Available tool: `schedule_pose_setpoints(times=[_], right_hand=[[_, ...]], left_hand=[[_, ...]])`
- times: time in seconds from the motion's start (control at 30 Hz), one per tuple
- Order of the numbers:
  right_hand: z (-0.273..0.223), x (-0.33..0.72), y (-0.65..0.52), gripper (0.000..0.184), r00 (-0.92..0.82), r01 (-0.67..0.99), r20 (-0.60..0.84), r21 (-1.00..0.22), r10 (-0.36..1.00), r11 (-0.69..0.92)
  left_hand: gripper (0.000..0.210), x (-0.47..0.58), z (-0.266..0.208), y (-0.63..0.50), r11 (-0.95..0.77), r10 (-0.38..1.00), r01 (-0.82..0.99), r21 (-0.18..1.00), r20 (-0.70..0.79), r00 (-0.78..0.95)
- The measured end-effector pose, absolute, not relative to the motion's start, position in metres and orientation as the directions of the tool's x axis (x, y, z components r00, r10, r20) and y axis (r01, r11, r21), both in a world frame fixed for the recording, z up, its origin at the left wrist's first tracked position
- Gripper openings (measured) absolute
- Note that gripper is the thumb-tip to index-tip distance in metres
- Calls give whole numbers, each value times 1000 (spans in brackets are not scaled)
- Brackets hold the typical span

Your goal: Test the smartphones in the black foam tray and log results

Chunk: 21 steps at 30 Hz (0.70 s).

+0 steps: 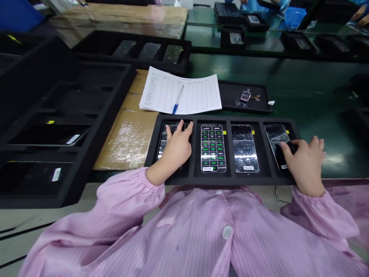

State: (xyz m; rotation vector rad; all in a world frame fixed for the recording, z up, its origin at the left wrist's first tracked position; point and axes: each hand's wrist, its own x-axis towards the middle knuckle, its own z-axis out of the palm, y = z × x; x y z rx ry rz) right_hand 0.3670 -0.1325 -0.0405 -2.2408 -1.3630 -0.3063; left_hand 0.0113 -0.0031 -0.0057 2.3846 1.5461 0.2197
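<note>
A black foam tray (196,179) lies in front of me with smartphones in its four compartments. Over the leftmost phone (162,148) my left hand (177,144) is spread open, its fingertips at the screen and its palm hiding part of it. The second phone (213,148) is lit with a grid of green text. Beside it, the third phone (245,148) has a dark, reflective screen. My right hand (307,163) is closed at the rightmost phone (275,134), thumb across the screen and fingers by its right edge. Yellow tabs stick out beside three phones.
Behind the tray lie paper sheets (198,94) with a blue pen (178,100), and a shallow black tray (227,96) with small parts. Large foam trays (115,127) stand at left on cardboard (123,154). More phone trays and co-workers' hands are across the green bench (305,88).
</note>
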Motion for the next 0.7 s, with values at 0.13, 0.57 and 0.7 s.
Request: schedule_pose_setpoints(times=[0.13,0.57,0.7], right_hand=[[-45,368,-132,66,494,857,349,-351,797,-377],[-38,367,-129,57,597,729,209,-545,774,-415],[-37,364,-127,66,568,758,228,-519,791,-395]], left_hand=[[74,11,-6,-3,-372,913,875,308,-49,405],[82,14,-12,-1,-380,914,889,257,-41,403],[79,15,-13,0,-411,904,866,285,6,428]])
